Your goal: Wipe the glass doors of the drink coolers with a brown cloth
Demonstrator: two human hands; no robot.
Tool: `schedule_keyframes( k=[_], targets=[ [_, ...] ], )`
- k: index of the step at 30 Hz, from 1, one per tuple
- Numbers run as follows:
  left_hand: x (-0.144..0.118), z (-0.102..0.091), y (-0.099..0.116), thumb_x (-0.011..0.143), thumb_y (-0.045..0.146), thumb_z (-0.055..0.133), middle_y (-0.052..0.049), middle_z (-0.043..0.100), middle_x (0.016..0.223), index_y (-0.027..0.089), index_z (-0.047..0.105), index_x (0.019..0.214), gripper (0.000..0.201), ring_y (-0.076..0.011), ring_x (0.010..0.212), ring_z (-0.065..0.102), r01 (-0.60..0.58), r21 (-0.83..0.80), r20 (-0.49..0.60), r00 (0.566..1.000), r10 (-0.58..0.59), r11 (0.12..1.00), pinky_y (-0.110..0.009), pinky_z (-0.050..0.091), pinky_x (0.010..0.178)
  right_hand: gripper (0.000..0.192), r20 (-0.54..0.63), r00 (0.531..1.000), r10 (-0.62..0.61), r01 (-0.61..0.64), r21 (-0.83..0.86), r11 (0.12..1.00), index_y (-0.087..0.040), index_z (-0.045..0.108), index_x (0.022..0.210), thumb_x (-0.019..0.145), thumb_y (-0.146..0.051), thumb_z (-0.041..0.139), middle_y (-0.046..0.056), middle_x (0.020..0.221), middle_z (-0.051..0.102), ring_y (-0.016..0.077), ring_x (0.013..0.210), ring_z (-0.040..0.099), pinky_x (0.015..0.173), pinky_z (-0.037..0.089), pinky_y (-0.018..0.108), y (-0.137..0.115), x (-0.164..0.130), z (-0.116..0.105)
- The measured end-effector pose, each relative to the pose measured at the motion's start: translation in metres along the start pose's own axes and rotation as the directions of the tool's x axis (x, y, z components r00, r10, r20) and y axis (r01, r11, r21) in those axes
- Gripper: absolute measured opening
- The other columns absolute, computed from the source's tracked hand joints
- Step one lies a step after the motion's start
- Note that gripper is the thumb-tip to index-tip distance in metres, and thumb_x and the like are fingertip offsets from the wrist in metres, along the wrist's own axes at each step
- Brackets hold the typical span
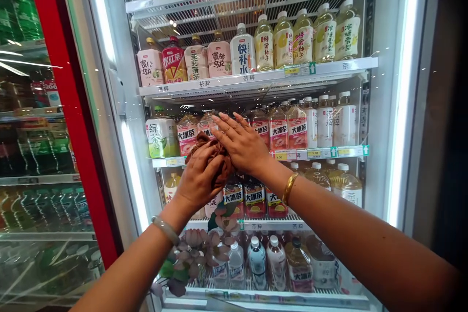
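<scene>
Bunched in my left hand (203, 168) is a brown cloth (221, 171), with my fingers closed around it. My right hand (241, 146) lies flat beside it, fingers stretched out up and to the left, its edge by the cloth. Both hands are at the glass door (256, 92) of a lit drinks fridge, in front of the middle shelf. Part of the cloth is hidden under my left fingers. A pale bangle (165, 230) circles my left wrist, and a gold bracelet (290, 189) my right.
Behind the glass, shelves (263, 75) hold rows of bottled drinks (243, 51). Pinkish flowers (197, 248) show low down, seemingly on or reflected in the glass. A red upright frame (69, 107) divides off another fridge with green bottles (27, 17) at the left.
</scene>
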State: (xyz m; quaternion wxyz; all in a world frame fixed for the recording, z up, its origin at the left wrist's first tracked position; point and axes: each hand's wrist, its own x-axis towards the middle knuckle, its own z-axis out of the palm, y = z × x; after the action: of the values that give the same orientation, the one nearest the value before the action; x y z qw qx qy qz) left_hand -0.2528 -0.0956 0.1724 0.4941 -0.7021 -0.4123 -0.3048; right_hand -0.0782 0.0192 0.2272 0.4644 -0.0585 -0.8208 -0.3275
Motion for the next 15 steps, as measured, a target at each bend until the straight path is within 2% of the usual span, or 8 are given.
schedule_keyframes(
  k=[1,2,4,6,7,8,12,15],
  targets=[
    [-0.003,-0.004,-0.006,0.085,0.024,0.073,-0.011,0.05,0.15,0.037,0.051,0.14,0.061,-0.0352,0.149,0.044,-0.035,-0.012,0.037,0.999,0.036,0.999,-0.06,0.04,0.125,0.052,-0.001,1.0,-0.003,0.003,-0.005,1.0,-0.02,0.047,0.156,0.105,-0.024,0.04,0.005,0.172,0.032,0.0212,0.163,0.023,0.138,0.017,0.049,0.0,-0.005,0.001],
    [-0.004,-0.008,-0.013,0.085,0.022,0.073,-0.009,0.048,0.153,0.039,0.052,0.139,0.06,-0.035,0.151,0.042,-0.018,-0.01,0.039,0.999,0.018,1.0,-0.059,0.038,0.127,0.052,-0.001,1.0,-0.003,0.003,-0.011,1.0,-0.02,0.047,0.156,0.105,-0.023,0.038,0.006,0.171,0.032,0.0215,0.163,0.023,0.138,0.018,0.049,-0.001,-0.008,0.001],
    [-0.004,-0.013,-0.023,0.084,0.021,0.074,-0.006,0.04,0.16,0.04,0.055,0.138,0.061,-0.0393,0.157,0.032,0.181,0.028,-0.102,0.979,-0.178,0.983,-0.064,0.033,0.129,0.052,-0.001,1.0,0.0,0.0,-0.023,1.0,-0.019,0.046,0.156,0.106,-0.022,0.037,0.006,0.171,0.033,0.0222,0.163,0.025,0.138,0.019,0.049,-0.002,-0.01,0.002],
    [0.0,-0.012,-0.022,0.083,0.022,0.075,-0.005,0.036,0.162,0.039,0.056,0.138,0.06,-0.0435,0.157,0.029,0.389,0.025,-0.256,0.893,-0.37,0.921,-0.069,0.031,0.127,0.052,-0.007,1.0,0.006,-0.006,-0.025,1.0,-0.02,0.046,0.157,0.105,-0.022,0.038,0.005,0.171,0.033,0.0213,0.162,0.025,0.138,0.018,0.048,-0.004,-0.01,0.003],
    [0.003,-0.008,-0.017,0.083,0.023,0.076,-0.006,0.037,0.161,0.039,0.057,0.137,0.06,-0.0443,0.155,0.032,0.436,0.014,-0.29,0.863,-0.414,0.9,-0.07,0.033,0.126,0.052,-0.012,1.0,0.013,-0.013,-0.021,1.0,-0.021,0.046,0.157,0.105,-0.022,0.039,0.004,0.171,0.033,0.0204,0.162,0.025,0.138,0.018,0.048,-0.005,-0.01,0.004],
    [0.005,-0.003,-0.008,0.083,0.023,0.077,-0.008,0.04,0.158,0.037,0.057,0.136,0.058,-0.0442,0.153,0.036,0.442,0.005,-0.297,0.857,-0.421,0.897,-0.07,0.035,0.124,0.052,-0.019,1.0,0.024,-0.024,-0.015,1.0,-0.021,0.046,0.157,0.105,-0.022,0.039,0.004,0.171,0.033,0.0197,0.163,0.024,0.138,0.018,0.047,-0.005,-0.011,0.004],
    [0.013,0.022,0.038,0.082,0.023,0.079,-0.013,0.047,0.153,0.034,0.055,0.137,0.061,-0.0413,0.149,0.042,0.34,-0.025,-0.244,0.91,-0.336,0.94,-0.068,0.037,0.122,0.051,-0.053,0.994,0.094,-0.093,0.008,0.996,-0.022,0.049,0.155,0.104,-0.023,0.039,0.002,0.169,0.036,0.0198,0.162,0.026,0.139,0.016,0.05,-0.008,-0.031,0.001],
    [0.015,0.032,0.057,0.082,0.02,0.078,-0.013,0.048,0.152,0.034,0.053,0.139,0.064,-0.0397,0.15,0.041,0.302,-0.066,-0.206,0.928,-0.309,0.951,-0.065,0.037,0.124,0.051,-0.06,0.988,0.145,-0.145,0.0,0.989,-0.023,0.049,0.155,0.104,-0.023,0.04,0.002,0.168,0.038,0.0205,0.161,0.028,0.139,0.014,0.054,-0.006,-0.057,-0.004]
  ],
)
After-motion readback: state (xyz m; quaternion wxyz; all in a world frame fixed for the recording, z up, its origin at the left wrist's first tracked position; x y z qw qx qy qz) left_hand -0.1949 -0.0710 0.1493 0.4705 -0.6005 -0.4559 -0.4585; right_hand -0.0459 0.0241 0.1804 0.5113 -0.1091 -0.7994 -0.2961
